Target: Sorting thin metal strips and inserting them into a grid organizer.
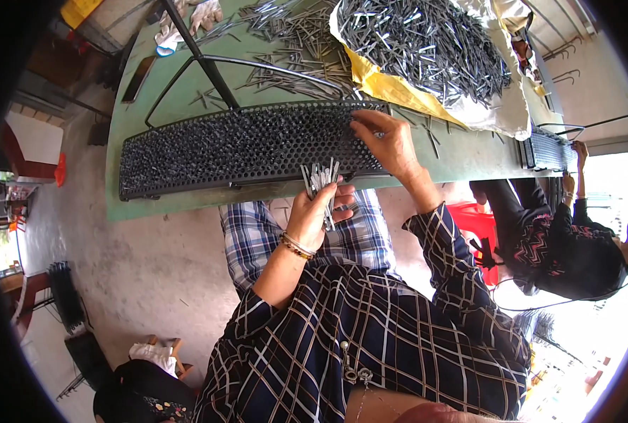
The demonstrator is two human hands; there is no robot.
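Note:
A long black perforated metal panel [321, 139] lies along the near edge of the green table. Dark pieces crowd the holes on its left and middle, while the holes towards its right end show bare. In front of the panel, my left hand [309, 217] is closed round a bundle of thin grey metal strips [319, 178], their ends fanning upward. My right hand [391, 146] reaches over the panel's right end, its thumb and forefinger pinched together close to the holes. Whatever sits between those fingertips is too small to make out.
A yellow-edged white sack [377, 83] holds a heap of dark metal strips [427, 53] at the back right. Loose strips [300, 35] litter the green table [166, 88]. A black bar frame [211, 70] rises behind the panel. Another person [568, 247] works at a similar panel on the right.

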